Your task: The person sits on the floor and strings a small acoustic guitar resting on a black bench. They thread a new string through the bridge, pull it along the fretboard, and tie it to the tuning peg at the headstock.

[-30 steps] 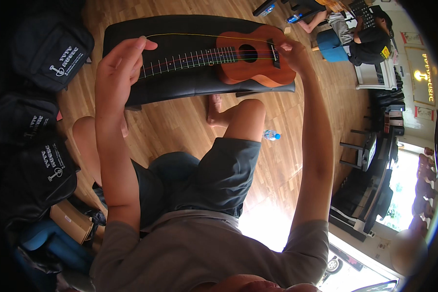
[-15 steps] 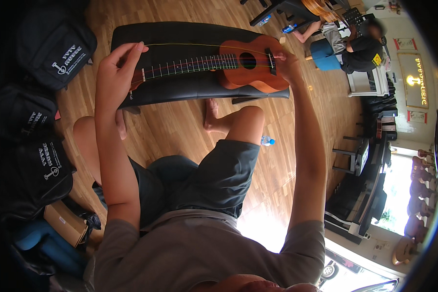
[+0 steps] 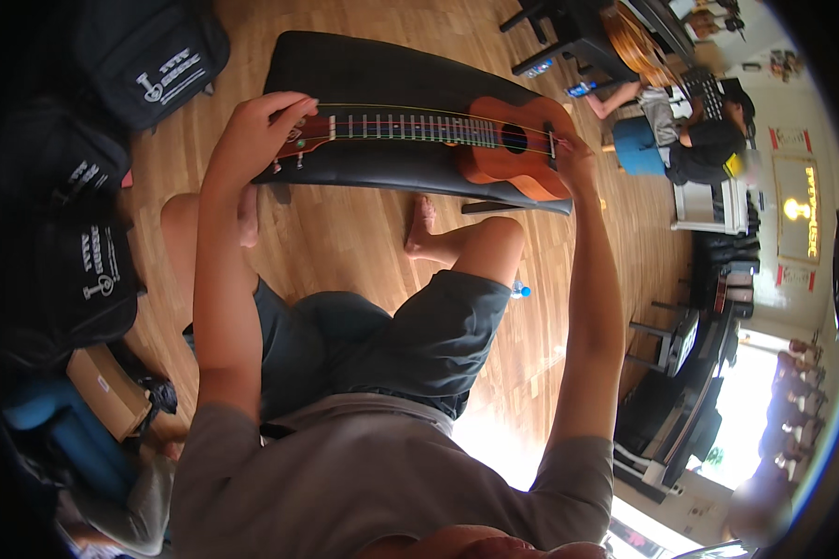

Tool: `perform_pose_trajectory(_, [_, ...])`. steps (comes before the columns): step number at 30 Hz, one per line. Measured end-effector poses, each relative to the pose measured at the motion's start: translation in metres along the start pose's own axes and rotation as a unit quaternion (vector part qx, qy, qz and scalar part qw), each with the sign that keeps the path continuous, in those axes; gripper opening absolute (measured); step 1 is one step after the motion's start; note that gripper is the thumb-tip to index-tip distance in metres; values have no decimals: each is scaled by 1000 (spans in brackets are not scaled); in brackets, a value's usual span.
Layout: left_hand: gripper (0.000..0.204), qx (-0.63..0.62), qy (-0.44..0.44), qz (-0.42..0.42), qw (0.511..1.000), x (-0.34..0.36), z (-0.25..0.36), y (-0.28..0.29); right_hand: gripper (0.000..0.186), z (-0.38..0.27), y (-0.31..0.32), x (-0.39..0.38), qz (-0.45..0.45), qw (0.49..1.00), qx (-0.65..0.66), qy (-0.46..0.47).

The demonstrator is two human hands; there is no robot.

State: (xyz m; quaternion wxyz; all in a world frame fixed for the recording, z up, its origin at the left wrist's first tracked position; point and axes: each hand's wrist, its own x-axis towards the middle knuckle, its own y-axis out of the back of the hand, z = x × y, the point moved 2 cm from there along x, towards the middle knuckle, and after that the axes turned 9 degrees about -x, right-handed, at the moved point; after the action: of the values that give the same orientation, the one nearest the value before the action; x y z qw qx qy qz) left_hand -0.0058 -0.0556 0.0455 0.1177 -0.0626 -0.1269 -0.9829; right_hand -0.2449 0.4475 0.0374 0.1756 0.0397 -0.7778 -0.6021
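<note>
A wooden ukulele (image 3: 499, 168) lies face up on a black padded bench (image 3: 391, 70), its headstock to the left and its body to the right. A thin yellow string (image 3: 391, 106) stretches loosely above the fretboard between my two hands. My left hand (image 3: 261, 135) is closed in a pinch on the string over the headstock, which it partly hides. My right hand (image 3: 576, 160) is closed with fingertips at the bridge end, holding that string. Red and green strings run along the neck.
Black padded bags (image 3: 144, 65) line the left, with a cardboard box (image 3: 103, 387) below. A water bottle (image 3: 520, 292) is on the floor (image 3: 336, 242) by my right leg. At upper right a seated person (image 3: 708, 149) is near dark stands and instruments; keyboards (image 3: 667, 438) stand at right.
Both hands sit further right along the bench than half a second ago, my right hand somewhat lower in view. More of the headstock shows. The bench and ukulele appear shifted with the view.
</note>
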Motion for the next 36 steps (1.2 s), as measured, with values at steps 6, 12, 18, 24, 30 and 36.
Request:
perform_pose_trajectory(6, [30,-21,41,-42,998,1,-18,16,27,14,-6,-2,-13,998,64,-10])
perform_pose_trajectory(12, [29,-29,77,-93,992,-8,-29,34,26,11,-4,2,-60,994,80,-33])
perform_pose_trajectory(18, [29,-20,65,-94,993,-11,-39,41,21,-37,14,20,73,997,-13,-3])
perform_pose_trajectory(24, [31,8,100,-87,991,-11,-58,47,18,-248,4,-2,-9,975,128,180])
perform_pose_trajectory(30, [31,6,108,-78,991,-13,-67,59,18,-382,-30,-24,-155,928,146,306])
perform_pose_trajectory(36, [33,5,90,-50,995,-15,-85,76,21,-428,-50,-9,-320,901,83,282])
